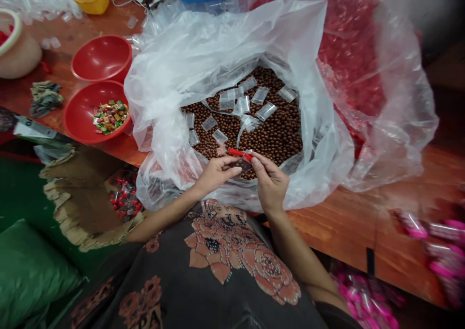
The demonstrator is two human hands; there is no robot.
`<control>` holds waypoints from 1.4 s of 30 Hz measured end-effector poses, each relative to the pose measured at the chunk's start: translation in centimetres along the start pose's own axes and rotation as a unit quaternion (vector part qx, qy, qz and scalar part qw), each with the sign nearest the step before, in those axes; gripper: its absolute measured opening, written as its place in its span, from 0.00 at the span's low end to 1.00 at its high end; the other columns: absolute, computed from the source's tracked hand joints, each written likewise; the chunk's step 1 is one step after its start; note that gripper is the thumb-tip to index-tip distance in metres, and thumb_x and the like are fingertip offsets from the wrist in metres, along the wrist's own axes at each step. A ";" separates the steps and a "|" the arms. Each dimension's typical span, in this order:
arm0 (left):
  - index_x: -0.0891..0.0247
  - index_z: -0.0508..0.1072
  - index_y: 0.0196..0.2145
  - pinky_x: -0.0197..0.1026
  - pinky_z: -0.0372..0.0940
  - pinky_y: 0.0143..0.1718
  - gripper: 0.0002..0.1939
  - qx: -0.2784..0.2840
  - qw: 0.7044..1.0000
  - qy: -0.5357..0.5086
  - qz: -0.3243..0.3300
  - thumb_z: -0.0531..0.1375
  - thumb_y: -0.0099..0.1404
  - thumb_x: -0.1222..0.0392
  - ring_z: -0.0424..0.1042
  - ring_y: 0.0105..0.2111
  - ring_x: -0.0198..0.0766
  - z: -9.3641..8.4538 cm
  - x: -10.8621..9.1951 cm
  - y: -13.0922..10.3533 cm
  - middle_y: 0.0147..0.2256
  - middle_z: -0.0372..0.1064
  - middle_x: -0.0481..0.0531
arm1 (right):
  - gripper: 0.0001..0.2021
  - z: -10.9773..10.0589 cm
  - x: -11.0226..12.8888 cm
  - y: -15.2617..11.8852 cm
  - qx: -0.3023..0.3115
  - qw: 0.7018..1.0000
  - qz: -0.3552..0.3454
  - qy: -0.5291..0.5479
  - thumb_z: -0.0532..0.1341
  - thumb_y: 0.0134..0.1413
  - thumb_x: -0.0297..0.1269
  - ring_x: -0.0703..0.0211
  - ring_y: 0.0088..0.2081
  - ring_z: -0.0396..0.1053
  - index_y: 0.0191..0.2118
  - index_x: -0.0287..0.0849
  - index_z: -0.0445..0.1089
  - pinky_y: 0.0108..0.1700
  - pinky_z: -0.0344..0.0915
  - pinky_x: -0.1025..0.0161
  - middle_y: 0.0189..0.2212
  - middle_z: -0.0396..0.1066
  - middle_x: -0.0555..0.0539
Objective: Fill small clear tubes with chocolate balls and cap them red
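Both hands meet over the near edge of a large clear plastic bag (160,72) full of small brown balls (276,130). My left hand (215,176) is closed around a small clear container (241,164) that looks dark with brown balls inside. At the container's top, my right hand (271,180) pinches a red cap (248,157) between thumb and fingers. Whether the cap is fully seated cannot be seen. Another red piece (235,152) shows by the left fingertips. Several empty clear containers (266,111) lie on the balls.
Two red bowls stand left; the nearer bowl (74,120) holds wrapped sweets (112,117). A cardboard box (80,198) below holds red-capped containers (125,198). A bag of red pieces (352,53) sits at right. Pink-capped containers (445,246) lie at the table's right (345,217).
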State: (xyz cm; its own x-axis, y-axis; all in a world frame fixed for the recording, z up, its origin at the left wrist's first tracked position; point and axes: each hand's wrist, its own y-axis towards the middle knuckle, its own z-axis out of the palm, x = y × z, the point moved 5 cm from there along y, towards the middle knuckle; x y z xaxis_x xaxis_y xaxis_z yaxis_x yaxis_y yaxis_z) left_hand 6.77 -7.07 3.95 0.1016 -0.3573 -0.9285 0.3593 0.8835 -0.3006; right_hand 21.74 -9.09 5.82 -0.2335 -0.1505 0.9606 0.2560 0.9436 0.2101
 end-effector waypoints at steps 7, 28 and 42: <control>0.67 0.77 0.48 0.46 0.69 0.49 0.21 0.000 1.000 0.020 0.016 0.66 0.57 0.59 0.76 0.41 0.39 0.0 -0.6 -0.1 0.47 0.76 0.59 | 0.11 0.2 -0.2 -0.3 -0.035 0.999 0.009 0.018 0.63 0.58 0.39 0.61 0.45 0.76 0.45 0.48 0.77 0.54 0.72 0.54 0.43 0.77 0.50; 0.62 0.77 0.50 0.49 0.66 0.56 0.20 -0.021 0.994 0.074 0.076 0.63 0.60 0.59 0.74 0.49 0.42 0.7 -1.8 -1.2 0.50 0.75 0.55 | 0.13 0.6 -0.5 -1.3 -0.041 0.996 0.010 0.083 0.59 0.61 0.36 0.61 0.52 0.73 0.50 0.52 0.74 0.61 0.67 0.49 0.49 0.75 0.53; 0.63 0.78 0.44 0.42 0.70 0.46 0.18 -0.052 0.995 -0.087 -0.006 0.68 0.55 0.55 0.75 0.41 0.38 0.3 0.4 -1.0 0.44 0.77 0.55 | 0.35 0.8 -0.2 -0.1 0.168 0.942 -0.225 -0.183 0.65 0.53 0.41 0.51 0.58 0.66 0.65 0.48 0.53 0.60 0.67 0.47 0.57 0.66 0.41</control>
State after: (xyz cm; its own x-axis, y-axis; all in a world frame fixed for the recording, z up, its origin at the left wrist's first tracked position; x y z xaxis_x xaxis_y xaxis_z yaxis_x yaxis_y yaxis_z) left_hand 6.77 -8.18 3.96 0.2605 -0.4063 -0.8758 0.2645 0.9025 -0.3400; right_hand 20.98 -8.91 5.50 -0.5714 -0.5037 0.6479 -0.2427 0.8579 0.4529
